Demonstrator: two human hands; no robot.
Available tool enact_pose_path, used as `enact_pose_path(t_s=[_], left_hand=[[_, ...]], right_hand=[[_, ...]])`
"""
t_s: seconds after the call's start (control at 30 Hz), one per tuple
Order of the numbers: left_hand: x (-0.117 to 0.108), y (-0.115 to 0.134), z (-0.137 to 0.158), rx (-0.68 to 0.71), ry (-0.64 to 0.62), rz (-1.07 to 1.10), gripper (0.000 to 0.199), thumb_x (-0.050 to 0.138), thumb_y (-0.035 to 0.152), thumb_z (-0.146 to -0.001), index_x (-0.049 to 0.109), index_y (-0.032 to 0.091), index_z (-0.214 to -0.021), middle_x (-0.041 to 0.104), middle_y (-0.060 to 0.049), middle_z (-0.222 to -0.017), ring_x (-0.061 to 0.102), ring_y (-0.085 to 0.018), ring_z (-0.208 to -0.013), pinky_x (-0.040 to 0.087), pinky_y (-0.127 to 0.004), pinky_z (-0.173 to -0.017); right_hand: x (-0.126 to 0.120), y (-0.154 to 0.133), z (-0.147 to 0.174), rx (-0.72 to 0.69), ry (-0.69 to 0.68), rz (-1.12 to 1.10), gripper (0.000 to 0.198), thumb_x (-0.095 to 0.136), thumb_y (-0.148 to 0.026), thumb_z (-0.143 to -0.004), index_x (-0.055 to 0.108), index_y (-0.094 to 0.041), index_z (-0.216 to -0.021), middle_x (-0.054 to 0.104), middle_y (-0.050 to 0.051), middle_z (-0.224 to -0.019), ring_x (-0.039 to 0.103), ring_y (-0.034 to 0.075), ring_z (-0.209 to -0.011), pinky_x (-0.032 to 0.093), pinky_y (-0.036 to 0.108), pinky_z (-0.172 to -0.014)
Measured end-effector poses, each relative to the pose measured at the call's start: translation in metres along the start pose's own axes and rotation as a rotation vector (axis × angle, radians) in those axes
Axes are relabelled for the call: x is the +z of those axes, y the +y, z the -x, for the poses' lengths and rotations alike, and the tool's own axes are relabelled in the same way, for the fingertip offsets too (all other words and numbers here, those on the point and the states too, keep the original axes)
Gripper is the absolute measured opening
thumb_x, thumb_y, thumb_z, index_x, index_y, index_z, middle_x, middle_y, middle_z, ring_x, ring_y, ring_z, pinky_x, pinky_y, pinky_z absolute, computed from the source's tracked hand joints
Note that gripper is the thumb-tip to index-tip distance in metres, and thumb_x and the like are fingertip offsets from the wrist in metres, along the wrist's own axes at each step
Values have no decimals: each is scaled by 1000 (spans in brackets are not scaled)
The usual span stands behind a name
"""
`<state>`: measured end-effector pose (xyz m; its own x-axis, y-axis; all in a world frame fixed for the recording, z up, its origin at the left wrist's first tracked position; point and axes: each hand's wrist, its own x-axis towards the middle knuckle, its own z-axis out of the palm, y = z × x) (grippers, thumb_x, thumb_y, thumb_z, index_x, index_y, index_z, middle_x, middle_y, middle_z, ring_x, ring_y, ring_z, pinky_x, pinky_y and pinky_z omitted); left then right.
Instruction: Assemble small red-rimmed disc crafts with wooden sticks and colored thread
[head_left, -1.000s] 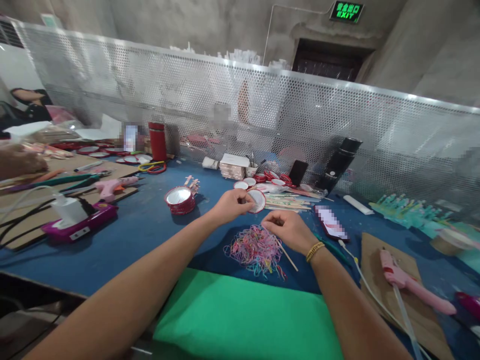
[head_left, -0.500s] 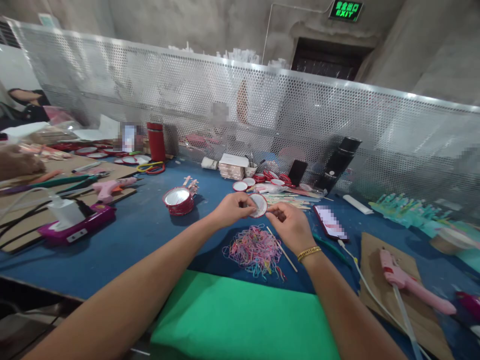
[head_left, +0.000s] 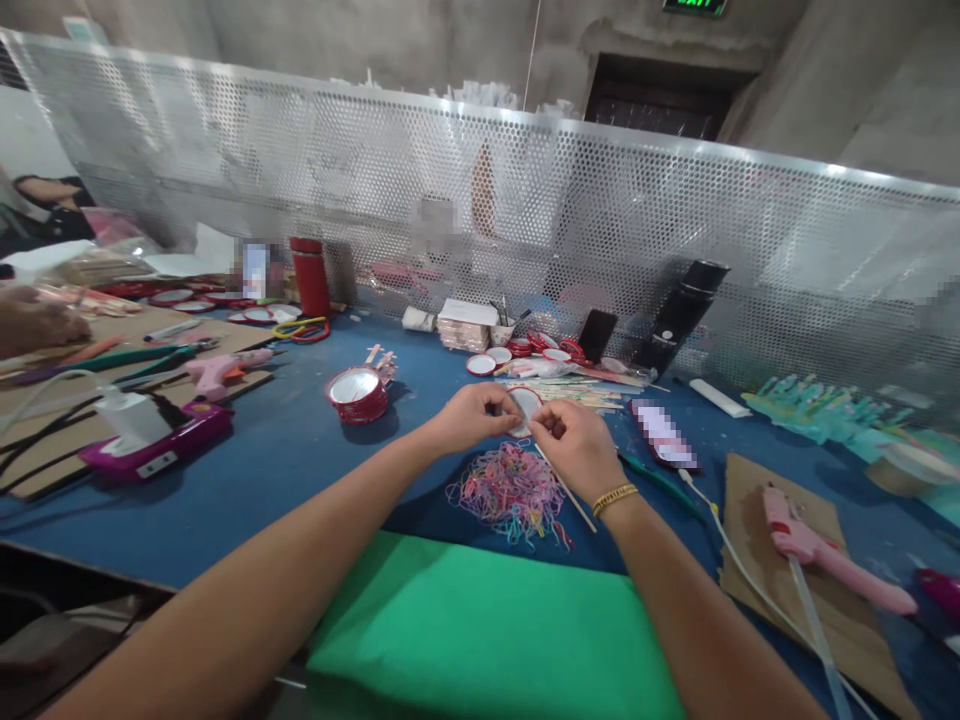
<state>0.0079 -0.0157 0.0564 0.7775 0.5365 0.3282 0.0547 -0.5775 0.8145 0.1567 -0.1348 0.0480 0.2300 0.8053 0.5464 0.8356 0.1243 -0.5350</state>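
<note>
My left hand (head_left: pixel 471 416) pinches a small round white disc with a red rim (head_left: pixel 528 401) between thumb and fingers, tilted up above the table. At the disc's right edge, the fingers of my right hand (head_left: pixel 576 442) are pressed together; whatever they hold is too small or hidden to make out. Below both hands lies a tangled heap of pink and multicoloured threads (head_left: pixel 510 492), with a thin wooden stick (head_left: pixel 568 490) along its right side. A stack of similar red-rimmed discs (head_left: pixel 360 402) stands to the left of my left hand.
Pink glue guns lie at right (head_left: pixel 806 548) and left, the left one behind a purple power strip (head_left: pixel 161 440). Teal pliers (head_left: pixel 660 482) and a phone (head_left: pixel 664 435) are right of my hands. A perforated metal screen (head_left: pixel 420 190) bounds the back. Another person's hand (head_left: pixel 37 320) is at far left.
My right hand has moved slightly left, over the disc's right edge, covering more of it. The disc stays in my left hand. The camera view has tilted slightly down.
</note>
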Motion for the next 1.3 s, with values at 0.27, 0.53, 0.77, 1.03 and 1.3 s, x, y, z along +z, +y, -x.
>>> enact_pose_path(t_s=[0.27, 0.53, 0.77, 1.03, 1.3], left_hand=[[-1, -8, -2, -204, 64, 158, 12, 65, 19, -73, 68, 13, -83, 63, -1, -72, 56, -9, -59, 49, -22, -57], [-6, -10, -3, -225, 168, 309, 46, 67, 12, -67, 66, 15, -113, 67, -6, -104, 60, -11, -73, 52, -21, -58], [-5, -7, -3, -222, 155, 271, 41, 68, 17, -70, 73, 16, -111, 70, -6, -100, 57, -9, -67, 48, -21, -58], [12, 4, 3, -200, 35, 169, 34, 71, 33, -73, 73, 12, -101, 70, -9, -92, 59, -12, -69, 48, -22, -56], [12, 1, 2, -166, 53, 73, 21, 66, 31, -75, 69, 12, -84, 64, -2, -71, 53, -10, -57, 42, -20, -51]], right_hand=[[-6, 6, -3, 34, 11, -33, 12, 61, -28, -81, 64, -21, -72, 65, 2, -71, 56, 15, -65, 42, 26, -61], [-8, 10, -4, 45, -131, -86, 12, 63, -29, -80, 66, -21, -72, 65, 1, -69, 57, 14, -63, 43, 25, -59], [-4, 12, -3, 125, -71, -209, 14, 64, -32, -78, 63, -20, -71, 64, 0, -66, 57, 13, -59, 44, 26, -58], [5, 15, -4, 194, -10, -403, 19, 67, -38, -75, 63, -20, -71, 65, 0, -64, 58, 15, -59, 46, 27, -58], [7, 11, -2, 209, -39, -413, 19, 68, -38, -74, 63, -20, -72, 65, 0, -66, 57, 15, -60, 45, 28, -59]])
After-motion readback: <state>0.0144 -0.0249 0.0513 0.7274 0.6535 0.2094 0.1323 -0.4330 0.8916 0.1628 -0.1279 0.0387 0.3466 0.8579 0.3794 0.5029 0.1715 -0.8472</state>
